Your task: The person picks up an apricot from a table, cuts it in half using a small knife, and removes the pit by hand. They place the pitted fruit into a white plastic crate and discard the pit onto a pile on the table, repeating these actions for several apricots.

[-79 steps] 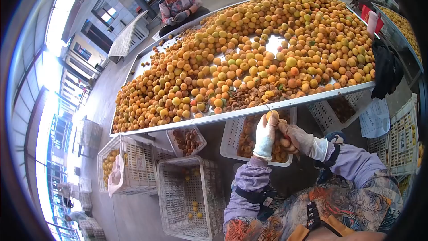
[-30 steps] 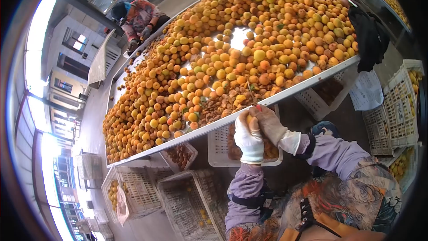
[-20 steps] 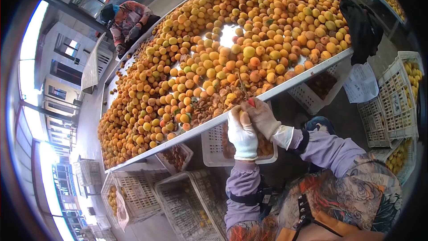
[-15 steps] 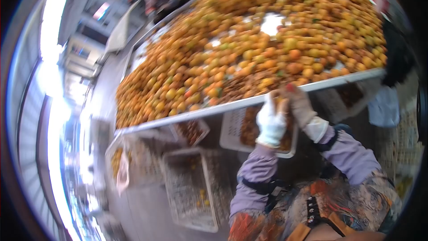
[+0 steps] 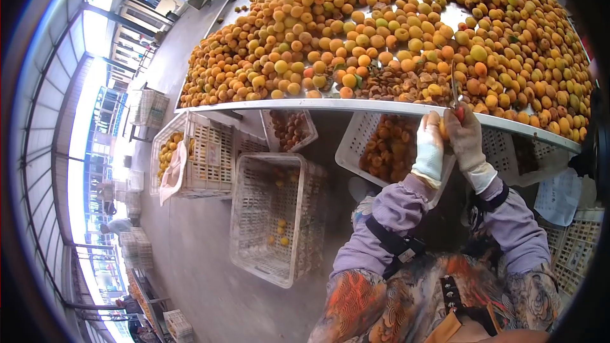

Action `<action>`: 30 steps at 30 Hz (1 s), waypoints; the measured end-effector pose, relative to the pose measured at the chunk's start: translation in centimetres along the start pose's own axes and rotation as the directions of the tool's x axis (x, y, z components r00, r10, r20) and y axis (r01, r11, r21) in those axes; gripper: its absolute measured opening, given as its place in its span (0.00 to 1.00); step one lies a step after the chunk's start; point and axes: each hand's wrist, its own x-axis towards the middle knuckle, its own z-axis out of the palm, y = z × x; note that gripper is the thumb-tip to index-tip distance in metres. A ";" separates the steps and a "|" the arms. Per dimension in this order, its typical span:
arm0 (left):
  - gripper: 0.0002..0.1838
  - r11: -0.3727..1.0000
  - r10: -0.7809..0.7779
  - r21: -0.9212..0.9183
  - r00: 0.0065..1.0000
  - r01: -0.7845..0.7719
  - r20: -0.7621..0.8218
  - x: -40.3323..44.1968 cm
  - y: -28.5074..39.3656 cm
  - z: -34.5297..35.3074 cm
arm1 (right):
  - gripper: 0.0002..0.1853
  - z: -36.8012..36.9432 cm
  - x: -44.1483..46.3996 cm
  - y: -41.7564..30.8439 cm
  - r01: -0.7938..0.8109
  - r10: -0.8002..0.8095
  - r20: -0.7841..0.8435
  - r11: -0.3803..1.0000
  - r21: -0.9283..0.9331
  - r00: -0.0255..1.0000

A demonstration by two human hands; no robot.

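Both hands, in pale gloves, are close together at the near edge of a metal table (image 5: 330,105) heaped with orange and yellow fruit (image 5: 298,38). My left hand (image 5: 429,146) is closed on an orange fruit (image 5: 444,129), partly hidden between the hands. My right hand (image 5: 467,140) grips a knife with a red handle (image 5: 459,113); its thin blade points up over the table. Beyond my fingers lies a pile of flattened, brownish fruit pieces (image 5: 406,82). Below my hands stands a white basket (image 5: 348,146) holding fruit halves.
On the floor left of centre is a large crate (image 5: 236,216) with a few fruits in it. Another crate (image 5: 206,155) holds fruit and a pink cloth (image 5: 173,174). A small basket (image 5: 307,138) of brown pieces sits under the table edge. More crates (image 5: 575,248) stand at the right.
The view has swung left and down, so the table and hands appear farther right. The person across the table is out of view. Both hands remain together, with the knife still in my right hand.
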 end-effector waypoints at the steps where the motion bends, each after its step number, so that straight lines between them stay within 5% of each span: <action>1: 0.16 0.999 0.041 0.022 0.999 -0.042 0.027 0.3 -0.2 -0.3 | 0.08 -0.3 0.1 -0.2 -0.011 0.014 0.032 0.996 -0.085 0.999; 3: 0.16 0.994 0.093 0.044 0.994 -0.096 0.050 0.9 -0.3 -1.0 | 0.08 -0.3 0.5 -0.5 -0.002 0.007 0.059 0.997 -0.082 0.998; 5: 0.15 0.914 0.275 0.260 0.947 -0.311 0.166 0.1 0.9 -0.7 | 0.08 -0.7 1.0 0.0 0.006 0.001 0.087 0.997 -0.083 0.996; 7: 0.14 0.808 0.364 0.405 0.903 -0.428 0.226 -0.9 2.0 -0.2 | 0.07 -0.9 1.7 1.5 -0.212 0.209 0.035 0.954 0.213 0.977; 8: 0.13 0.670 0.425 0.529 0.854 -0.520 0.300 -1.2 2.1 -0.1 | 0.07 -1.0 1.5 1.9 -0.215 0.212 0.037 0.954 0.210 0.977; 10: 0.11 0.694 0.488 0.448 0.825 -0.564 0.284 -0.6 1.0 0.1 | 0.07 -0.9 1.1 2.4 -0.096 0.102 -0.089 0.993 0.063 0.991; 12: 0.12 0.925 0.289 0.195 0.936 -0.327 0.202 -0.3 0.3 -0.2 | 0.07 -1.0 0.6 2.3 -0.070 0.071 -0.034 0.997 0.044 0.997; 14: 0.14 0.929 0.221 0.273 0.966 -0.249 0.133 -0.8 0.8 0.1 | 0.07 -0.6 0.2 1.1 -0.060 0.060 0.017 0.998 -0.032 0.998; 16: 0.15 0.992 0.037 0.115 0.998 -0.041 0.042 -0.9 1.3 0.5 | 0.07 -0.5 0.5 1.3 0.019 -0.016 0.036 0.997 -0.070 0.999; 20: 0.16 0.995 -0.082 -0.046 0.996 0.084 0.035 0.3 -0.1 -0.2 | 0.07 -0.7 0.7 1.1 0.093 -0.073 0.112 0.978 -0.187 0.991; 21: 0.19 0.972 -0.218 -0.090 0.976 0.219 0.029 0.6 -0.4 -0.3 | 0.06 -0.7 0.7 0.9 0.055 -0.032 0.127 0.982 -0.182 0.991; 25: 0.21 0.937 -0.349 0.006 0.936 0.349 0.039 0.2 0.3 -0.7 | 0.06 -0.8 0.5 0.5 0.027 0.018 0.148 0.955 -0.294 0.989; 28: 0.23 0.906 -0.423 0.035 0.904 0.422 0.062 -0.4 1.0 -0.9 | 0.06 -1.0 0.5 1.2 0.054 -0.011 0.216 0.980 -0.193 0.976; 30: 0.21 0.902 -0.432 0.011 0.899 0.432 0.078 -0.9 1.6 -1.0 | 0.07 -0.7 0.7 1.2 0.134 -0.052 0.239 0.931 -0.339 0.970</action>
